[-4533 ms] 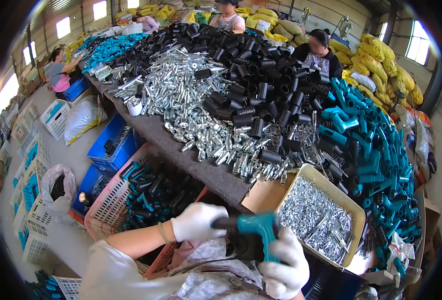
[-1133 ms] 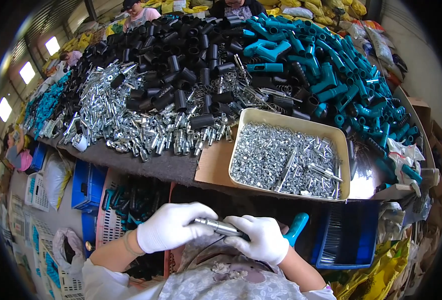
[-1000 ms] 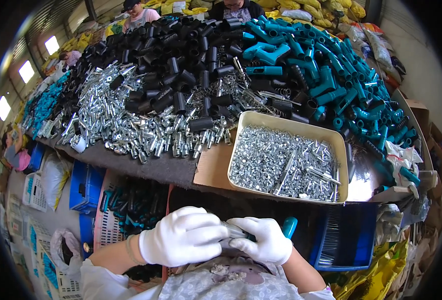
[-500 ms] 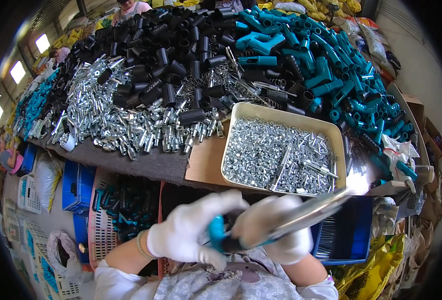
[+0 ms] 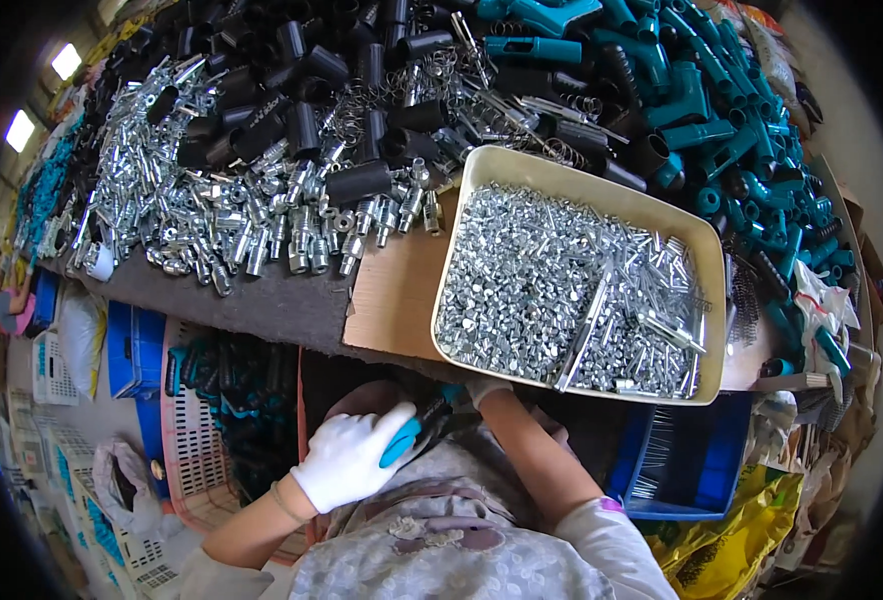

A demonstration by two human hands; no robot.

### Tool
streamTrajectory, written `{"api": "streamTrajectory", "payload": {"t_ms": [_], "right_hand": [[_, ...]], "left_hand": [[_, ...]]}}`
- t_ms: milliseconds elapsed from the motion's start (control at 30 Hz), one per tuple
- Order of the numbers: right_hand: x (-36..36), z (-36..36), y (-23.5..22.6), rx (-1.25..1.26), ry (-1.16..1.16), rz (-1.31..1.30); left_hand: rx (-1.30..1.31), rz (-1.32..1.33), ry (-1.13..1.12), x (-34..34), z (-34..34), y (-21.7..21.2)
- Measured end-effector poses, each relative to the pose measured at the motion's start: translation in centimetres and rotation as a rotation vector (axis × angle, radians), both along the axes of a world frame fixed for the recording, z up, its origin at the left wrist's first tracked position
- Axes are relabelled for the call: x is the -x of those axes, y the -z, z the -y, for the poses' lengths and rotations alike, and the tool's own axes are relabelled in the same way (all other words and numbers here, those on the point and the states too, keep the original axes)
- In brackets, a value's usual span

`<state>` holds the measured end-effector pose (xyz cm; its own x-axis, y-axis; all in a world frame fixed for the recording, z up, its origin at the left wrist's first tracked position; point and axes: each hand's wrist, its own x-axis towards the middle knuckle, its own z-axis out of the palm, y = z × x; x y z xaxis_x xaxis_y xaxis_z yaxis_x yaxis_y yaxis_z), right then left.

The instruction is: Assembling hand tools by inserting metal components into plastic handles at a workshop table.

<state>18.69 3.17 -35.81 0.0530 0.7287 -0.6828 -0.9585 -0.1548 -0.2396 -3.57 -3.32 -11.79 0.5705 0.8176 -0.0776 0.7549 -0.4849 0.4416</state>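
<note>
Left hand (image 5: pixel 350 458) (gloved) around teal part (image 5: pixel 402 441)

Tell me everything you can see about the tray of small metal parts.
The tray is a cream-coloured rectangular pan with rounded corners and a raised rim, plastic or enamel by its look. It sits tilted on brown cardboard at the table's near edge, filled with small shiny silver fasteners and longer pins. The right hand sits just below its front rim.
</note>
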Motion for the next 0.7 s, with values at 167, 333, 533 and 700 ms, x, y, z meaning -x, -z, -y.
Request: {"api": "streamTrajectory", "payload": {"t_ms": [167,333,533,700], "right_hand": [[1.5,2.6,0.7,0.033,-0.026,0.077],[-14.8,10.8,3.6,-0.022,-0.058,0.114],[-61.0,22.0,4.3,-0.151,-0.022,0.241],[-69.6,26.9,-1.6,-0.198,-0.001,0.419]], "left_hand": [[0.323,0.118,-0.038,-0.2,-0.6,2.8],[0.311,0.047,-0.045,-1.9,0.2,6.0],[0.372,0.126,-0.039,-2.6,-0.7,8.5],[0.616,0.368,-0.1,-2.4,-2.2,9.4]]}}
